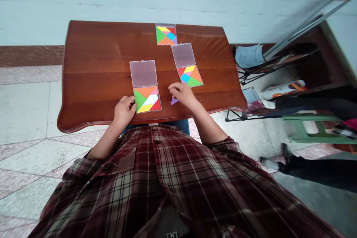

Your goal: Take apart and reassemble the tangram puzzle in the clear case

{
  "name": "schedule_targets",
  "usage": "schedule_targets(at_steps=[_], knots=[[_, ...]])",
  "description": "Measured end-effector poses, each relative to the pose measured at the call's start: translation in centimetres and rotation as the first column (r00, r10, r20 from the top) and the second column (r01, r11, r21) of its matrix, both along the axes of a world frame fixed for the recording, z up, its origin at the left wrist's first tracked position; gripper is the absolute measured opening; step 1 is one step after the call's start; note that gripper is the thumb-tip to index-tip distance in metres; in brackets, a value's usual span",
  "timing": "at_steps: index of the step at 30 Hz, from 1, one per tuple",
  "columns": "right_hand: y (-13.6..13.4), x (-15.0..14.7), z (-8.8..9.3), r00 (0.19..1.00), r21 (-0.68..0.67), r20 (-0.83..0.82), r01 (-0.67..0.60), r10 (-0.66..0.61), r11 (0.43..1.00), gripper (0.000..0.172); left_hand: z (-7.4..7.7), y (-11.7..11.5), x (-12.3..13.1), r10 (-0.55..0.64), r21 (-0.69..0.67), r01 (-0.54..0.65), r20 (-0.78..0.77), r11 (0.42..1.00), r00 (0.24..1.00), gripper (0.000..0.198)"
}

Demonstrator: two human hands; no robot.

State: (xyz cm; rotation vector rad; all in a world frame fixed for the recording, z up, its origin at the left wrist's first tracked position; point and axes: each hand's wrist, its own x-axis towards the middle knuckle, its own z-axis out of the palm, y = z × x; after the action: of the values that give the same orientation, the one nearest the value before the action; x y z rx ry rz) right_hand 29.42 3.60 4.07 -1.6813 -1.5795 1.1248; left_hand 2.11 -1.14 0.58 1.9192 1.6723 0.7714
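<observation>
An open tangram case [147, 99] lies in front of me, its clear lid [143, 74] folded back away from me. Green, orange, pink, red and yellow pieces fill much of it, and a white patch of its base [152, 99] shows. My left hand [124, 111] has its fingers curled at the case's left edge. To the right of the case, my right hand [182, 93] is raised over the table with fingers bent together; anything between them is hidden. A purple triangle [174, 101] shows just below that hand, partly covered by it.
Another open tangram case [190, 76] lies to the right, and a third [166, 35] is by the far edge of the brown table [97, 74]. A wall stands behind. Folding chairs [249, 56], a green stool [302, 126] and another person's legs [315, 169] are at right.
</observation>
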Motion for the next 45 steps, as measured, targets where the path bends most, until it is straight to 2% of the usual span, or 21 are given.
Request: schedule_targets(at_steps=[4,7,9,13,18,23,28,34,38,41,45], knots=[[-0.3,3.5,-1.4,0.990,0.047,-0.010,0.139,-0.139,0.989,0.013,-0.1,-0.1,0.2,-0.015,0.043,0.017,-0.054,0.999,0.998,0.022],[-0.9,5.0,-2.3,0.985,0.081,0.048,0.161,-0.165,0.984,0.017,-0.1,0.0,0.2,-0.008,0.068,0.010,-0.037,0.998,0.999,0.023],[-1.2,5.2,-2.5,0.976,0.116,0.148,0.144,-0.160,0.983,0.019,-0.1,0.0,0.1,0.010,0.073,-0.009,-0.012,0.997,1.000,0.023],[-1.7,4.0,-2.1,0.912,0.170,0.395,0.045,-0.110,0.984,0.027,-0.1,0.2,0.0,0.034,0.096,-0.034,-0.002,0.995,0.999,0.019],[-1.3,2.2,-1.1,0.808,0.110,0.588,-0.033,-0.038,0.993,0.031,-0.2,0.1,0.1,0.054,0.132,-0.054,-0.003,0.990,0.999,0.018],[-0.9,2.1,-0.6,0.762,0.049,0.648,-0.049,0.005,0.998,0.022,-0.3,-0.1,0.2,0.049,0.144,-0.048,-0.001,0.988,0.999,0.018],[-0.9,2.0,-0.6,0.689,0.013,0.722,-0.098,0.059,0.995,0.030,-0.5,-0.2,0.1,0.045,0.153,-0.042,-0.013,0.987,0.999,0.019],[-0.2,1.7,0.3,0.595,-0.087,0.786,-0.161,0.166,0.983,0.031,-0.5,-0.2,0.1,0.034,0.164,-0.031,-0.015,0.986,0.999,0.020],[0.4,1.9,0.8,0.557,-0.104,0.805,-0.209,0.205,0.972,0.031,-0.5,-0.3,0.1,0.034,0.163,-0.031,-0.016,0.986,0.999,0.020],[0.7,2.5,0.7,0.589,-0.080,0.782,-0.227,0.202,0.971,0.027,-0.7,-0.3,0.1,0.034,0.163,-0.031,-0.014,0.986,0.999,0.020],[0.9,2.8,0.5,0.751,0.021,0.630,-0.272,0.198,0.962,0.021,-1.0,-0.3,0.1,0.032,0.174,-0.028,-0.021,0.984,0.999,0.021]])
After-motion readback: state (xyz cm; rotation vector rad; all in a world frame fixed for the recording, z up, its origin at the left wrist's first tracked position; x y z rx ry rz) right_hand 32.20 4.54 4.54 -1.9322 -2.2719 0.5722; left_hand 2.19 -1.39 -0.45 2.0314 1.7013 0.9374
